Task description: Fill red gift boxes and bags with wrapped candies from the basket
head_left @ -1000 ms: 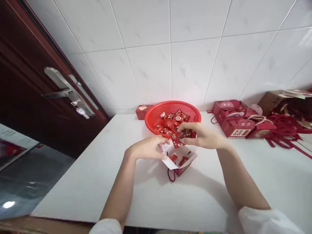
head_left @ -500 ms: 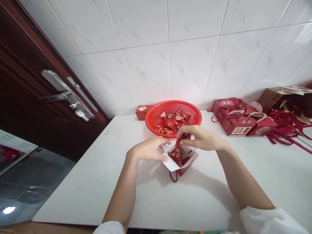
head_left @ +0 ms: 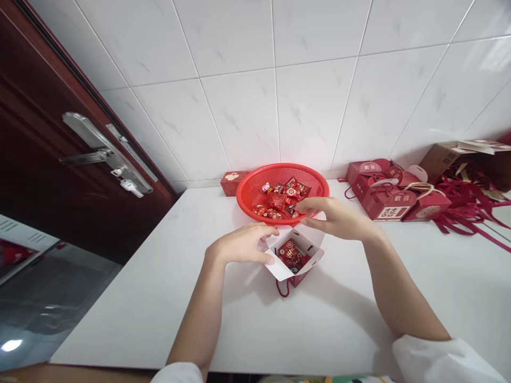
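A small red gift box [head_left: 302,277] with a white inside stands open on the white table, its flaps spread and a red cord handle hanging at the front. Red wrapped candies [head_left: 290,252] lie in it. My left hand [head_left: 244,246] holds the box by its left side, thumb on the front flap and fingers at the back one. Above the box's back right corner, by the basket's front rim, my right hand [head_left: 332,217] is empty with its thumb and fingers apart. Behind them sits a red plastic basket [head_left: 249,192] with several wrapped candies.
Another small red box [head_left: 233,184] stands against the tiled wall, left of the basket. At the right are several closed red gift boxes [head_left: 393,205], a heap of dark red ribbons [head_left: 465,207] and a cardboard box [head_left: 435,159]. A brown door [head_left: 43,106] is at the left.
My right hand has let go of a red-wrapped candy, which dropped into the gift box, and has moved up and slightly right towards the basket. My left hand stays on the box.
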`<control>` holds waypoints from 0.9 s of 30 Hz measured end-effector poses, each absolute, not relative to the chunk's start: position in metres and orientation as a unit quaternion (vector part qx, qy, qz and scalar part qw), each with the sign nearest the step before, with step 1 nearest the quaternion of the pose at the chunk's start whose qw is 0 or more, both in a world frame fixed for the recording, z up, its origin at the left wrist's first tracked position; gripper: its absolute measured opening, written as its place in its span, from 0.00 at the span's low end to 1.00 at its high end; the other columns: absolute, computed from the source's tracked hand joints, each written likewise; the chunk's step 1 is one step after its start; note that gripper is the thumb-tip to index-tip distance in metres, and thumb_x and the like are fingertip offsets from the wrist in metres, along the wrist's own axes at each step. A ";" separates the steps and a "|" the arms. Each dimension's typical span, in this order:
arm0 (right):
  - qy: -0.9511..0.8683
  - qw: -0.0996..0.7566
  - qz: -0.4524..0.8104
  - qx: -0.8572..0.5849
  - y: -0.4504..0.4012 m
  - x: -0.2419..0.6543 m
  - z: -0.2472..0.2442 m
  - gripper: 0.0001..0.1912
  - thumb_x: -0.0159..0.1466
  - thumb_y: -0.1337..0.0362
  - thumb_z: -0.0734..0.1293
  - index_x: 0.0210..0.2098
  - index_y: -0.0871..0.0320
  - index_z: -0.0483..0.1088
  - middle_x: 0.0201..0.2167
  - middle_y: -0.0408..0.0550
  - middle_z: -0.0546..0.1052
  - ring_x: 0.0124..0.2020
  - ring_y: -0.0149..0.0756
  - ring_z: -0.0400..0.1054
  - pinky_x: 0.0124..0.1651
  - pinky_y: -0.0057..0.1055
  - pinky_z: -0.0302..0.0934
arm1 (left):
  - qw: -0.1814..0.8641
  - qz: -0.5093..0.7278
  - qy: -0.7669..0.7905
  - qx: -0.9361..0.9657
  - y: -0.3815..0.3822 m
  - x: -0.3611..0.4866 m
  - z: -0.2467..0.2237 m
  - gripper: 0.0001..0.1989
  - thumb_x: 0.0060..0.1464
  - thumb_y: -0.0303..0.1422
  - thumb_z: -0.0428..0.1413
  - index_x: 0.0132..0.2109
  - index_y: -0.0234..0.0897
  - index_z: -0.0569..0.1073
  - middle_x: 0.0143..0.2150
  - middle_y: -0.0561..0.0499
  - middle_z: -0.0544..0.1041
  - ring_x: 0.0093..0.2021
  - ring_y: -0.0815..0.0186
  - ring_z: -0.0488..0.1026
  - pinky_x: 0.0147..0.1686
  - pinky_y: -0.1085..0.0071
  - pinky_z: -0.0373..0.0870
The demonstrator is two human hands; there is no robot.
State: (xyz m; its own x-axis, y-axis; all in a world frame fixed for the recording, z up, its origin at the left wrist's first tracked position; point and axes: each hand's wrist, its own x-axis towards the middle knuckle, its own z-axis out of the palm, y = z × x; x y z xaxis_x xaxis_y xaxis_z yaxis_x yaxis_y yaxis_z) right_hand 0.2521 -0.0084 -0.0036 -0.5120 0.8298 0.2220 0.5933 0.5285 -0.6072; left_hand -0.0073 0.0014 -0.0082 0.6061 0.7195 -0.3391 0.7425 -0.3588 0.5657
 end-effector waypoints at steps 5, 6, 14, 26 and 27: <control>-0.815 0.146 0.199 -0.525 -0.010 0.277 -0.001 0.16 0.66 0.57 0.63 0.49 0.56 0.73 0.47 0.53 0.80 0.43 0.44 0.75 0.43 0.36 0.67 | 0.336 -0.013 0.443 0.831 0.003 -0.011 -0.007 0.35 0.47 0.39 0.63 0.64 0.44 0.69 0.59 0.46 0.72 0.58 0.53 0.69 0.54 0.64 0.67; -0.806 0.111 0.201 -0.546 -0.010 0.281 -0.002 0.18 0.65 0.55 0.64 0.51 0.56 0.72 0.47 0.54 0.79 0.44 0.45 0.75 0.42 0.36 0.67 | 0.331 -0.011 0.442 0.834 0.003 -0.012 -0.007 0.35 0.47 0.39 0.63 0.64 0.44 0.69 0.59 0.46 0.72 0.58 0.53 0.69 0.54 0.64 0.67; -0.772 -0.049 0.205 -0.600 -0.014 0.267 -0.008 0.27 0.57 0.49 0.72 0.52 0.55 0.73 0.45 0.54 0.78 0.47 0.50 0.73 0.36 0.34 0.64 | 0.333 -0.032 0.438 0.834 0.000 -0.015 -0.006 0.38 0.44 0.44 0.66 0.63 0.44 0.69 0.61 0.45 0.71 0.58 0.52 0.70 0.54 0.65 0.67; -0.862 0.024 0.281 -0.420 -0.036 0.245 0.005 0.10 0.63 0.55 0.67 0.35 0.54 0.75 0.29 0.46 0.77 0.31 0.39 0.71 0.31 0.31 0.57 | 0.308 -0.002 0.426 0.851 -0.007 -0.002 -0.005 0.35 0.46 0.39 0.64 0.62 0.42 0.68 0.58 0.45 0.72 0.55 0.53 0.71 0.50 0.66 0.68; -0.862 0.009 0.303 -0.407 -0.036 0.243 0.004 0.11 0.64 0.54 0.67 0.35 0.54 0.76 0.27 0.45 0.76 0.28 0.36 0.69 0.29 0.30 0.56 | 0.300 0.009 0.432 0.850 -0.007 0.002 -0.007 0.33 0.47 0.38 0.63 0.61 0.42 0.67 0.58 0.45 0.72 0.56 0.53 0.71 0.49 0.66 0.68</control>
